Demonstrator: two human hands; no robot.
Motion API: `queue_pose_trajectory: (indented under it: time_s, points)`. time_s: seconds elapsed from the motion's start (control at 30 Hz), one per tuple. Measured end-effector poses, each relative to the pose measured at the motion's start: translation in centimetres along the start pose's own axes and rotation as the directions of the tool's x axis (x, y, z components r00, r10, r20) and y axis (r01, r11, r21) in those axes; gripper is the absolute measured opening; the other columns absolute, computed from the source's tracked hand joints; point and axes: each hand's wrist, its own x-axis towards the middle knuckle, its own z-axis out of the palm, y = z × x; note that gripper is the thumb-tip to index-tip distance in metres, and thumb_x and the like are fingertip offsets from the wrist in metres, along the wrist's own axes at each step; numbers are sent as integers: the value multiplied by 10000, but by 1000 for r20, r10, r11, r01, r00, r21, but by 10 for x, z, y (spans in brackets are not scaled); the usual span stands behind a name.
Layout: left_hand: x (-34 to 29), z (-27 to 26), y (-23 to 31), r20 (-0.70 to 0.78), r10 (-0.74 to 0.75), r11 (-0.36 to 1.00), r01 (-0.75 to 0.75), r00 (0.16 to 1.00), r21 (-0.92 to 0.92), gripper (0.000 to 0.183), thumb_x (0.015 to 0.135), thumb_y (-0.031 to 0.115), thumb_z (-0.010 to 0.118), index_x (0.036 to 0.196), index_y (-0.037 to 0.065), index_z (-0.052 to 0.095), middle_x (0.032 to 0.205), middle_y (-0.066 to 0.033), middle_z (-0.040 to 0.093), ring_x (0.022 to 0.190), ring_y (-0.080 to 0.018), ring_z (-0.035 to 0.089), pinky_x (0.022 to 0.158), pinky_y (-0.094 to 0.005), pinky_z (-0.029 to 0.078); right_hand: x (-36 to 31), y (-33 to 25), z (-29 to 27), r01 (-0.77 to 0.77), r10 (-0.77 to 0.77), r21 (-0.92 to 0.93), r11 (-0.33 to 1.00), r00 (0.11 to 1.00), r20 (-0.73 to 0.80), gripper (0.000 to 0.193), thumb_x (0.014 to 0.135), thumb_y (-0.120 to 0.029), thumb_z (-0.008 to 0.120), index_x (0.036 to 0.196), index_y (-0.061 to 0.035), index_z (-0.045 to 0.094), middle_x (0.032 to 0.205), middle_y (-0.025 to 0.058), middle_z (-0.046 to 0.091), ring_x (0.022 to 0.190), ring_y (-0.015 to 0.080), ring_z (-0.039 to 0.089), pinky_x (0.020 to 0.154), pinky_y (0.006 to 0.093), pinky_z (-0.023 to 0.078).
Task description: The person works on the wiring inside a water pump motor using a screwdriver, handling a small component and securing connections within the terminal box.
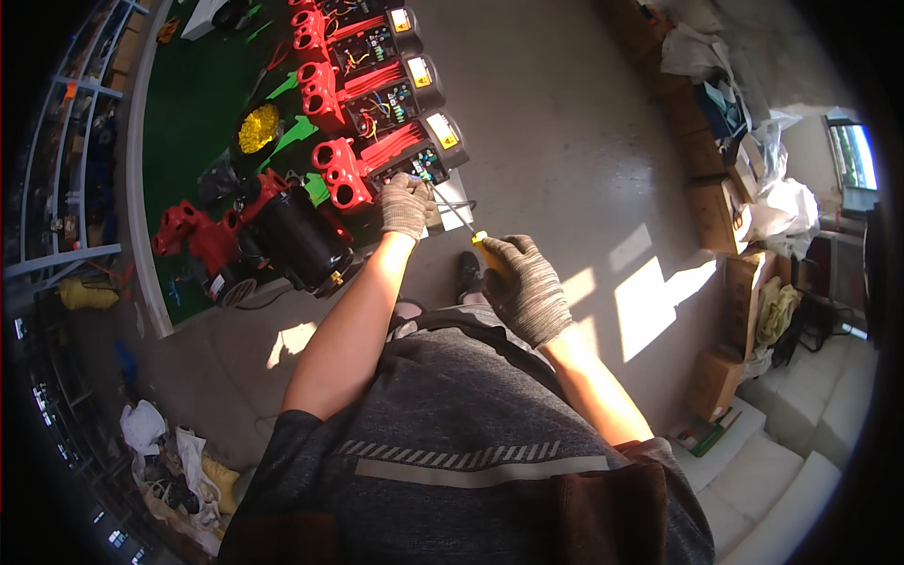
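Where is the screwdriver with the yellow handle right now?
In the head view, the screwdriver sits just above centre, its yellow handle in the gloved right hand. Its shaft slants up-left toward the nearest red pump unit, beside the left hand.

Yellow labels [446, 131] on red pump boxes; brown cartons [713, 380] along right wall.

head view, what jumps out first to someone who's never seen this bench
The row of red pump units with open wiring boxes, lined along the green bench top at upper left. Near the closest one, the gloved left hand rests at its wiring box while the gloved right hand grips a yellow-handled screwdriver. Sunlit patches lie on the floor at right.
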Motion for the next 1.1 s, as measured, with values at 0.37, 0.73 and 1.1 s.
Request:
queue_pose_trajectory:
  time_s: [0.37,0.73,1.1]
  points:
    - [15,-2,-15,21,-1,999,0,1000,54,135,967,86,625,993,-12,536,772,-124,646,557,-177,653,415,-285,512,3,-20,9,-59,62,-154,986,998,12,430,819,-58,676,1246,-88,636,1201,184,603,1001,373,657,844,424,561]
    - [9,3,-5,-14,3,987,0,1000,163,129,970,92,617,989,-12,543,771,-129,658,549,-183,665,392,-288,509,5,-22,8,93,-109,-308,947,993,-36,430,790,-14,650,1211,-95,679,1187,176,640,964,343,679,820,407,572]
    - [5,5,-5,-45,40,993,-34,998,113,117,927,129,680,927,51,593,594,-84,598,462,-186,590,421,-347,476,21,-57,-4,69,-2,-498,864,991,135,421,810,-69,653,1229,-100,644,1182,141,623,988,324,658,822,420,568]
